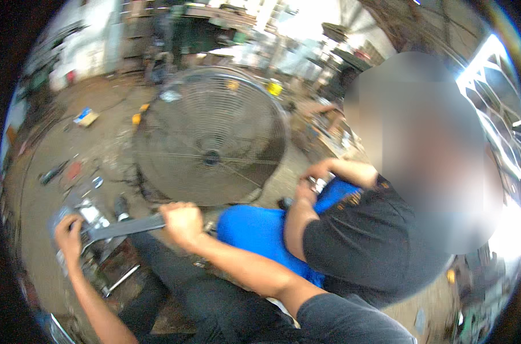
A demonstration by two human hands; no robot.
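My right hand (182,225) is closed around the near end of a long flat grey metal bar (128,227), which looks like a tool handle. The bar slants down to the left across my legs. At its far end my left hand (70,238) is curled, thumb and fingers bent together. What those fingers grip is blurred and too small to make out. Below the bar lies a thin shiny metal rod (123,280). Clear plastic packaging and small parts (94,215) are on the ground beside my left hand.
A large round caged fan (211,157) stands in front of me. Close on my right, a person in a black shirt (363,241) and blue trousers (254,229) holds something small and shiny. A blue-and-yellow box (86,117) and a dark tool (54,172) lie on the floor at left.
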